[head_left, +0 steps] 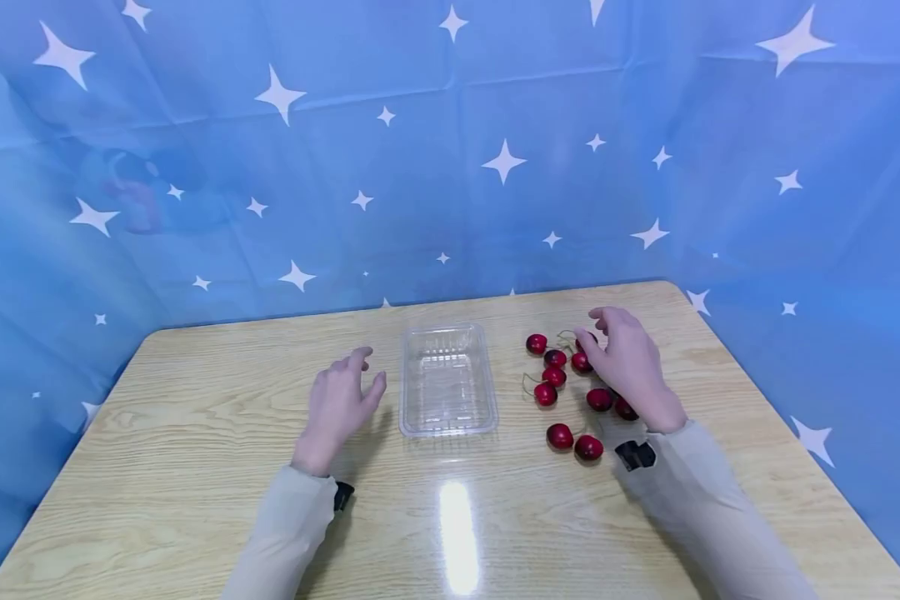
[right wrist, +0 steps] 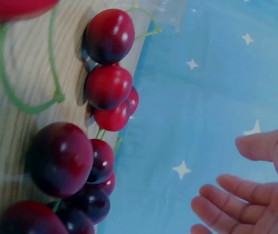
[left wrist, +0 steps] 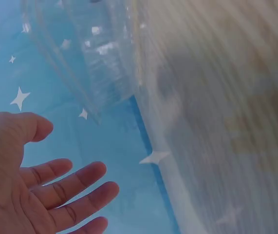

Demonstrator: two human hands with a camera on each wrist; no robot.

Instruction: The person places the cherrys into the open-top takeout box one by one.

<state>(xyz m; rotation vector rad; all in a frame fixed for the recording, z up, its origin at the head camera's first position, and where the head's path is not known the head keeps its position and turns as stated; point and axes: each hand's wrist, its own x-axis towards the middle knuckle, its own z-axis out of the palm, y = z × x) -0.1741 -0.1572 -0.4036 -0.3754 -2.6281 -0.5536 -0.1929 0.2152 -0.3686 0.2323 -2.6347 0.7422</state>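
Note:
A clear plastic tray [head_left: 450,427] lies on the wooden table, its inside bare. To its left my left hand [head_left: 341,400] hovers with fingers loosely bent and thumb apart, holding nothing; the left wrist view shows its fingers [left wrist: 75,185] spread, close to the tray wall [left wrist: 100,58]. Right of the tray several dark red cherries [head_left: 545,394] lie scattered, some with green stems [right wrist: 29,107]. My right hand [head_left: 630,358] is held over the far right cherries and partly hides them. In the right wrist view its relaxed fingers [right wrist: 236,204] hold nothing, with cherries [right wrist: 61,158] beside them.
The light wooden table [head_left: 195,467] ends at a blue star-patterned cloth [head_left: 390,167] behind and at the sides. Two cherries, one a near cherry [head_left: 560,436], lie closer to the front. A bright glare strip [head_left: 457,537] shines on the tabletop.

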